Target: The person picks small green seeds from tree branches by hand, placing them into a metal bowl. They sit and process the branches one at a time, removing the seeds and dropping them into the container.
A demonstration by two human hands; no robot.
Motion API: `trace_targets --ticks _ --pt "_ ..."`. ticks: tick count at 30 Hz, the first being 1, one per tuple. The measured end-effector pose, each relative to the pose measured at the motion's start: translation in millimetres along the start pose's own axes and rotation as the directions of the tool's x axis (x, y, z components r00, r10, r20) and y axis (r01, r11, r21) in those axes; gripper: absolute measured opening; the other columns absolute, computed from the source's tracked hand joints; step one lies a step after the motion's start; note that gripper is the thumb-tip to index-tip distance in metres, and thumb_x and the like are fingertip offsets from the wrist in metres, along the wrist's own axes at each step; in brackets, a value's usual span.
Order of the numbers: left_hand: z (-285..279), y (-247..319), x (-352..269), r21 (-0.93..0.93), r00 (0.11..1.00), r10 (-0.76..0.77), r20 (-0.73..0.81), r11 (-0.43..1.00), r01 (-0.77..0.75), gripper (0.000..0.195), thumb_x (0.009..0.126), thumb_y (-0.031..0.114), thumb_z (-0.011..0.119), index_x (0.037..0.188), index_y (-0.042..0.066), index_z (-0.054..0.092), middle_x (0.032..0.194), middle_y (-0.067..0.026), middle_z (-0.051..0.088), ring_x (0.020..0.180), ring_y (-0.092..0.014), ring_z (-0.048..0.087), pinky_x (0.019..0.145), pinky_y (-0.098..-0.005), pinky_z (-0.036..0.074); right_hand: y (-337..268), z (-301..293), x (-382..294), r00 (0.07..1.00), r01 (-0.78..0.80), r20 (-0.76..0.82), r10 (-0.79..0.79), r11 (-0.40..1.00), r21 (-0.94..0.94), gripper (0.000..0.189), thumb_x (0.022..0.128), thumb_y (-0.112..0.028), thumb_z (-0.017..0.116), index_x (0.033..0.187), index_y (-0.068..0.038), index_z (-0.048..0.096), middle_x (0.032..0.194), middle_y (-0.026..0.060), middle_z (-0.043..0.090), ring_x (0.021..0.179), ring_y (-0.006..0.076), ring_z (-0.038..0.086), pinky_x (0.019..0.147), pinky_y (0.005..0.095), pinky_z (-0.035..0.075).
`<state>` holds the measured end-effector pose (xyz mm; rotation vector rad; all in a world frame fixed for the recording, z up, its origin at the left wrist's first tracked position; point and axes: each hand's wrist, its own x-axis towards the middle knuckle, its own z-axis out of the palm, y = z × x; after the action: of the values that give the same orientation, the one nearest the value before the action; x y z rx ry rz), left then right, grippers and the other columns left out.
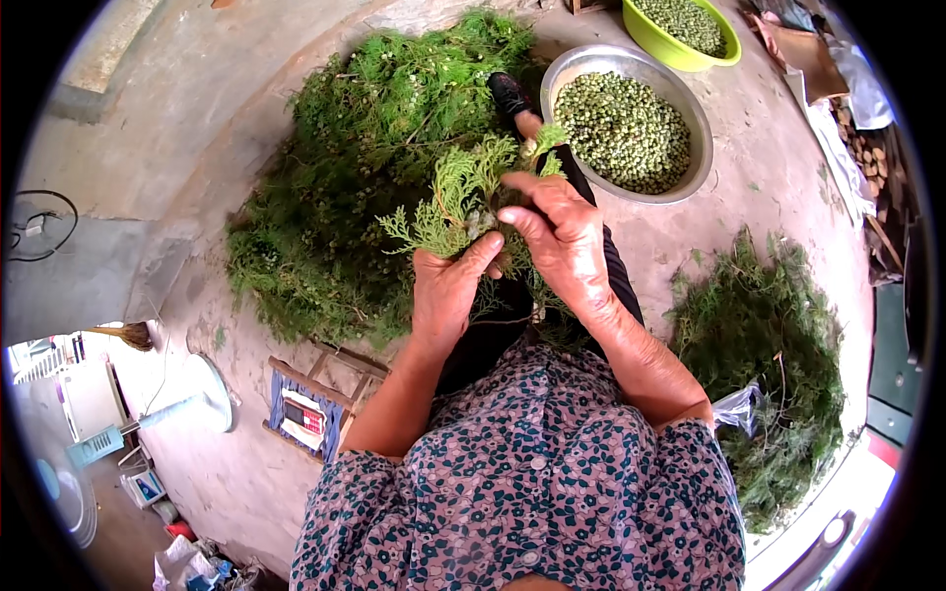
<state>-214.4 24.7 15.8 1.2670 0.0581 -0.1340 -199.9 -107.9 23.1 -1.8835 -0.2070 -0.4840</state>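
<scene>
My left hand (454,284) grips a green conifer sprig (443,214), thumb and fingers pinching its stem above my lap. Close at its right, my right hand (565,236) has thumb and forefinger bent at the sprig's small cones; whether anything is between those fingertips cannot be made out. Ahead and to the left lies a large heap of cut conifer branches (399,111). A wide metal basin (702,159) beyond my right hand holds many small green cones. More branches rest across my lap, partly hidden by my hands.
A lime-green plastic basin (635,33) of small green cones stands behind the metal one. A second branch pile (768,354) lies at the right, with a clear plastic bag (735,410). Left of me are a small wooden stool (325,388) bearing a phone and a standing fan (96,447).
</scene>
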Motion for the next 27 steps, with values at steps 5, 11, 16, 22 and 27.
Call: trace_targets --ticks 5,11,16,22,27 --pt "0.2 -0.3 -3.1 0.06 0.999 -0.036 -0.021 0.998 0.038 0.009 0.078 0.006 0.062 0.087 0.003 0.062 0.073 0.0 0.06 0.053 -0.005 0.05 0.042 -0.0185 0.037 9.5 7.2 -10.6 0.999 0.012 -0.052 -0.012 1.0 0.01 0.019 0.069 0.0 0.066 0.086 -0.002 0.058 0.074 0.0112 0.058 0.067 0.0241 0.057 0.061 0.0304 0.046" --pt "-5.8 2.4 -3.3 0.025 0.99 -0.136 -0.046 0.99 0.137 0.012 0.077 0.0 0.06 0.089 0.002 0.061 0.073 -0.0012 0.06 0.05 -0.007 0.048 0.04 -0.0199 0.034 9.7 5.0 -10.5 0.832 -0.491 0.044 0.553 0.698 0.521 0.003 0.084 -0.002 0.053 0.085 -0.004 0.051 0.066 0.0011 0.055 0.055 0.0079 0.054 0.046 0.0208 0.043" --pt "7.9 -2.5 -1.2 0.231 0.987 -0.151 -0.057 0.96 0.16 0.011 0.076 0.012 0.065 0.073 0.001 0.064 0.06 0.001 0.056 0.044 -0.007 0.045 0.041 -0.0207 0.034 12.7 -11.4 -15.0 0.887 -0.391 0.114 0.446 0.598 0.7 0.011 0.083 0.003 0.05 0.091 -0.004 0.051 0.073 0.0017 0.053 0.059 0.008 0.053 0.051 0.0205 0.043" --pt "17.3 -1.9 -2.6 0.19 0.973 -0.063 -0.223 0.976 0.107 0.019 0.077 0.007 0.062 0.096 0.002 0.06 0.083 -0.0016 0.061 0.062 -0.008 0.054 0.045 -0.02 0.041 5.5 -22.5 -23.0 0.841 -0.434 0.07 0.537 0.592 0.679 0.014 0.082 0.002 0.051 0.095 -0.004 0.052 0.075 -0.0002 0.052 0.063 0.0053 0.051 0.051 0.0204 0.042" --pt "4.5 -7.3 6.5 0.278 0.982 0.127 -0.142 0.957 -0.083 0.02 0.081 0.009 0.059 0.101 0.004 0.057 0.089 -0.0023 0.062 0.064 -0.009 0.054 0.045 -0.0204 0.036 22.2 -35.9 -32.6 0.998 0.0 -0.07 -0.009 0.993 -0.119 0.019 0.072 0.004 0.055 0.089 -0.001 0.053 0.079 0.0132 0.051 0.072 0.0291 0.055 0.062 0.0359 0.046"
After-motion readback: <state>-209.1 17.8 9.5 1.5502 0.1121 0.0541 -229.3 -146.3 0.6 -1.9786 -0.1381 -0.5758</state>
